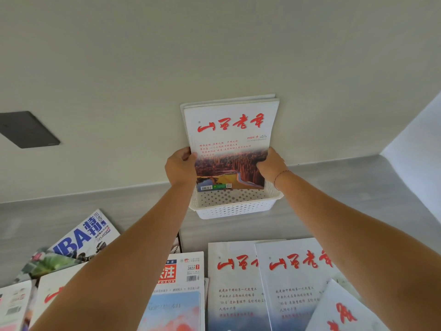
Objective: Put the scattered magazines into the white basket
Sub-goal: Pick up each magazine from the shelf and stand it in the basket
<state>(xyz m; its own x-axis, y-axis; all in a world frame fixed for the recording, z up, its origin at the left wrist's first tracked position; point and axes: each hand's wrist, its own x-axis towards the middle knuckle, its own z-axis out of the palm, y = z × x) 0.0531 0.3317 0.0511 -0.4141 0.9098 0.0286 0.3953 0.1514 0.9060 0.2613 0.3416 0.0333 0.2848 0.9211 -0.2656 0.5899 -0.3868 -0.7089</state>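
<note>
Head view, left hand (179,166), right hand (272,163) gripping magazines (230,130)

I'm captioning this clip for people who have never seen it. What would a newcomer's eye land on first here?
First, the magazine with red calligraphy held upright at centre by the left hand and right hand, its lower edge inside the white basket against the wall. Next, the scattered magazines overlapping along the near edge, among them a tilted blue-lettered sports magazine at the left.
</note>
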